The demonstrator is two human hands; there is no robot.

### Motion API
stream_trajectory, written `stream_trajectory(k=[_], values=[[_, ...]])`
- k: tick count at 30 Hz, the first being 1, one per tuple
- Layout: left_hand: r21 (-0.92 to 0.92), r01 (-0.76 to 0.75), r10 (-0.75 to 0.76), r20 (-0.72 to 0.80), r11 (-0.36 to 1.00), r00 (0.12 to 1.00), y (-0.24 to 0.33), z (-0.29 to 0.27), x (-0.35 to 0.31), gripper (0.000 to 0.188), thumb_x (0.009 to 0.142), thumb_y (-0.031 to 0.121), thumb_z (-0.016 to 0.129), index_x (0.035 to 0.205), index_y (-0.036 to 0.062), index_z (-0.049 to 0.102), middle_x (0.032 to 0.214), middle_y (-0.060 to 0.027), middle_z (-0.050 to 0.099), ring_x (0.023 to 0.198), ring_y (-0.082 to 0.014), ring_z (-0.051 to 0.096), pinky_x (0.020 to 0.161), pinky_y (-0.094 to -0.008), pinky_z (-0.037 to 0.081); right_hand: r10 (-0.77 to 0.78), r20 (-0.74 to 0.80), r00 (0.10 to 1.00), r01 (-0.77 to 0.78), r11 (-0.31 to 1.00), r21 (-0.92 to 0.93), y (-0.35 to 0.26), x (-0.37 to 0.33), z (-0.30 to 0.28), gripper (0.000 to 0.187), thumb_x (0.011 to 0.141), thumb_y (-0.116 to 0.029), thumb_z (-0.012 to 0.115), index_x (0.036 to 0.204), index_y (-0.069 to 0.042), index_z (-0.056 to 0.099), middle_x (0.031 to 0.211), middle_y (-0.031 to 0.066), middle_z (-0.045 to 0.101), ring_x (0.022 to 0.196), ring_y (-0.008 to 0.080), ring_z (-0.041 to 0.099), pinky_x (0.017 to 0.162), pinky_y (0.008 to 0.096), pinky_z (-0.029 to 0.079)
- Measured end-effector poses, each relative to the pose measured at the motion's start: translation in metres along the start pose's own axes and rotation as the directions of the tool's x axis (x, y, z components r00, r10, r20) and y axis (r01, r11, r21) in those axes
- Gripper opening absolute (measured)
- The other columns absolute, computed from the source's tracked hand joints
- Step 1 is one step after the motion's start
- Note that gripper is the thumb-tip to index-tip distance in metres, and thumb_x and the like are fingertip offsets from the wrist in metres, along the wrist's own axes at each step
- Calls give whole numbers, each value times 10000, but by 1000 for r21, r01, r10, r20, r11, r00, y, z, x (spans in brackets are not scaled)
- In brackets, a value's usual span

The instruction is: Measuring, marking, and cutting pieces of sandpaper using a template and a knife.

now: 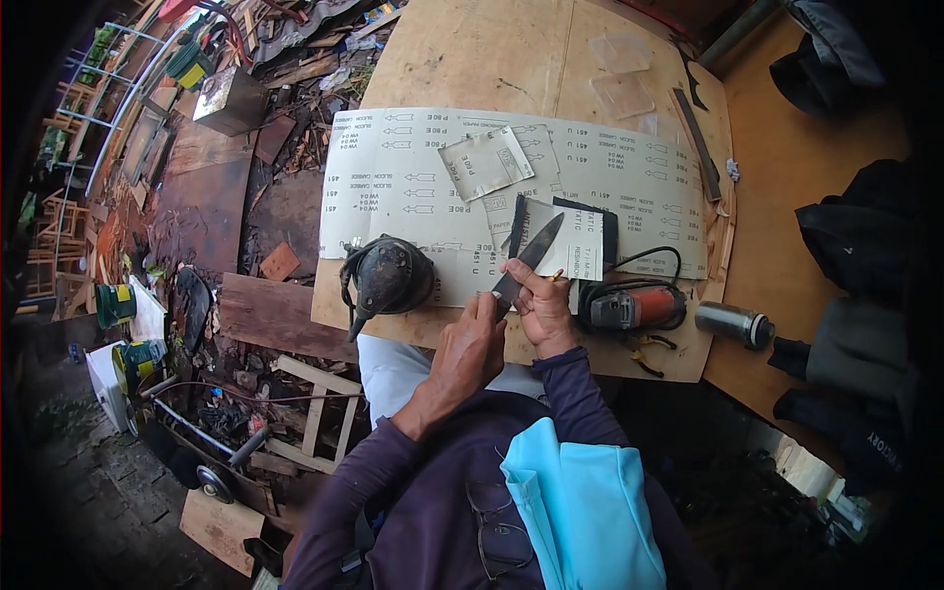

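My left hand is closed at the near end of a knife, whose dark blade points away and to the right. My right hand is closed around the blade near its base, the thumb lying along it. A small yellow stick shows between the right fingers; its kind I cannot make out. Beneath the knife, cut pieces of sandpaper lie on larger pale-backed sandpaper sheets. Another cut sandpaper piece rests farther away, a little left. The knife's handle is mostly hidden by my left hand.
A dark rounded machine stands left on the plywood board. An orange-grey power tool with coiled cord, pliers and a metal bottle lie right. Clear plastic pieces lie far off. Scrap wood litters the left ground.
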State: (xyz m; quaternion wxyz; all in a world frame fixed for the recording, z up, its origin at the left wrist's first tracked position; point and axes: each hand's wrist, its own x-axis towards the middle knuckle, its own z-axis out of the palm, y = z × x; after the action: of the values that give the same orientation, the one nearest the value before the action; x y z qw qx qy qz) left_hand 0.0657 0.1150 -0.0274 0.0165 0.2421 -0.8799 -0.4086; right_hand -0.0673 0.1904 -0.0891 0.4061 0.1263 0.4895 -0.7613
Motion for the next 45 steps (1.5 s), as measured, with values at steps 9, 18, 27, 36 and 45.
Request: stream_trajectory(k=[9,18,27,36,45], values=[[-61,-12,11,-23,998,1000,1,-5,-8,284,964,87,661,1135,12,446,1016,-271,604,856,-516,637,676,-595,491,45,90,995,-45,999,0,-17,4,-5,172,870,-22,810,991,-55,692,880,116,771,470,15,440,422,206,294],[-5,8,-8,32,1000,999,8,-2,-16,266,958,74,656,1129,15,461,996,-266,607,834,-508,633,686,-591,498,67,85,994,-63,997,-46,-17,2,-22,177,874,-39,809,1006,-38,691,835,81,751,444,17,382,407,215,289],[-72,-20,18,-22,997,1000,4,-1,-27,284,930,48,683,1125,8,480,980,-261,604,857,-509,623,664,-579,478,29,67,997,-28,1000,-8,-31,17,-33,200,898,-5,775,1042,-53,646,859,71,731,444,32,365,410,216,298],[-36,10,-11,-37,999,999,9,-4,-27,288,940,38,665,1178,21,504,992,-262,618,884,-521,625,687,-560,490,-57,16,998,57,998,-35,-42,8,-23,225,858,9,815,873,-92,614,621,-50,520,418,38,336,407,242,253],[-111,-16,19,26,994,999,3,-5,-35,328,955,81,669,1207,12,471,1012,-271,596,860,-523,618,687,-579,483,1,74,997,-2,1000,11,-35,0,-32,207,873,3,814,933,-89,638,706,-35,596,450,34,372,417,236,283]])
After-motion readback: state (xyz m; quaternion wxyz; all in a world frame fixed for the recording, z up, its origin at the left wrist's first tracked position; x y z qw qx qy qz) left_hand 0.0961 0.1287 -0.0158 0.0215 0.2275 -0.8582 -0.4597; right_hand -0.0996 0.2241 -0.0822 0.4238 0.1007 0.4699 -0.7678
